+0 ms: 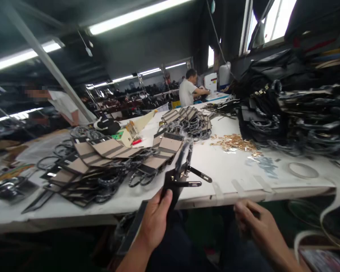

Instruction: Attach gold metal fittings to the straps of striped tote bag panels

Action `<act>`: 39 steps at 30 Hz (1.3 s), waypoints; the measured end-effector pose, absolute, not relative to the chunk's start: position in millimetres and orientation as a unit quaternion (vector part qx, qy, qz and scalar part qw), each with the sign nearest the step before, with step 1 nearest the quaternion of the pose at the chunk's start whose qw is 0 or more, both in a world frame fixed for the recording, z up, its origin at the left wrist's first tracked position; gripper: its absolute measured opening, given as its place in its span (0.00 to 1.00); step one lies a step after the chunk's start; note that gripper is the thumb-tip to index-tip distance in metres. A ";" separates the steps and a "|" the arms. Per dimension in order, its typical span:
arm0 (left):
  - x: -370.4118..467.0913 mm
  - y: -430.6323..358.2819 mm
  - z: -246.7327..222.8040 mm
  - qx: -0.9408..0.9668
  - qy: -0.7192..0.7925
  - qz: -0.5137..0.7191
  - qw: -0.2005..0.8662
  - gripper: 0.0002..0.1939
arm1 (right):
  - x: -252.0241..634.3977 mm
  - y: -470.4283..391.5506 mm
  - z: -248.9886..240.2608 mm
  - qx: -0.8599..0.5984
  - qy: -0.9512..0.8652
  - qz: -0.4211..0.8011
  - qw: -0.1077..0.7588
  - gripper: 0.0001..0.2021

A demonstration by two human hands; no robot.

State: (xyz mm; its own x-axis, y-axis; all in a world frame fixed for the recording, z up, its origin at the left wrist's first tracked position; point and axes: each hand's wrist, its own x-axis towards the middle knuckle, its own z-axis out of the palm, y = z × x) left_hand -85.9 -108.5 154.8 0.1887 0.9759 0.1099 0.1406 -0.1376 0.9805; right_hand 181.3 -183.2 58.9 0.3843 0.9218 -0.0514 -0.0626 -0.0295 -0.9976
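Observation:
My left hand (155,219) grips a black bag piece (174,189) at the front edge of the white table (209,162). Two dark straps with metal-rimmed slots stick out from the piece to the right, and a plastic-wrapped handle rises from its top. To the right, just below the table edge, my right hand (251,219) has its fingers curled together; whatever they may hold is too blurred to name. Gold-coloured metal parts (235,142) lie scattered on the table beyond the hands.
Piles of beige-and-black bag pieces (113,149) cover the table's left and middle. Black bags (260,113) are heaped at right. A red object (136,142) lies mid-table. A person (188,88) works at the far end; another person (65,104) is at left.

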 end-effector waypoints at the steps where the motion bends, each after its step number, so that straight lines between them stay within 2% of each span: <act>1: -93.8 -111.9 168.2 0.539 0.465 0.480 0.512 0.25 | 177.5 -173.7 64.6 -0.591 -0.381 0.406 0.583 0.25; 4: -111.1 -125.7 193.9 0.386 0.450 0.559 0.580 0.29 | 161.2 -142.7 95.8 -0.572 -0.445 0.378 0.576 0.28; 8: -118.6 -139.7 207.0 0.322 0.383 0.560 0.660 0.31 | 135.1 -114.1 153.0 -0.503 -0.517 0.370 0.585 0.38; 9: -119.1 -141.4 208.9 0.314 0.366 0.553 0.679 0.31 | 130.3 -109.9 166.4 -0.485 -0.530 0.364 0.593 0.36; 12: -121.5 -142.7 211.7 0.291 0.324 0.519 0.735 0.30 | 123.4 -102.2 195.6 -0.442 -0.560 0.367 0.597 0.24; 14: -125.1 -140.7 209.9 0.287 0.307 0.491 0.763 0.31 | 124.3 -99.0 203.4 -0.451 -0.558 0.370 0.590 0.26; 17: -129.8 -135.1 202.5 0.293 0.297 0.470 0.778 0.28 | 128.8 -94.8 200.8 -0.481 -0.518 0.382 0.595 0.33; 23: -117.1 -124.0 192.7 0.308 0.299 0.504 0.750 0.17 | 136.3 -89.7 185.6 -0.463 -0.429 0.497 0.596 0.30; 30: -97.9 -111.4 183.4 0.352 0.327 0.560 0.675 0.11 | 141.3 -81.0 162.9 -0.456 -0.392 0.517 0.609 0.26; 32: -98.3 -108.6 177.0 0.342 0.329 0.566 0.674 0.11 | 141.4 -76.9 154.7 -0.469 -0.382 0.511 0.611 0.25; 39: -98.2 -100.5 164.3 0.312 0.365 0.608 0.631 0.24 | 135.8 -60.7 138.4 -0.477 -0.396 0.503 0.602 0.25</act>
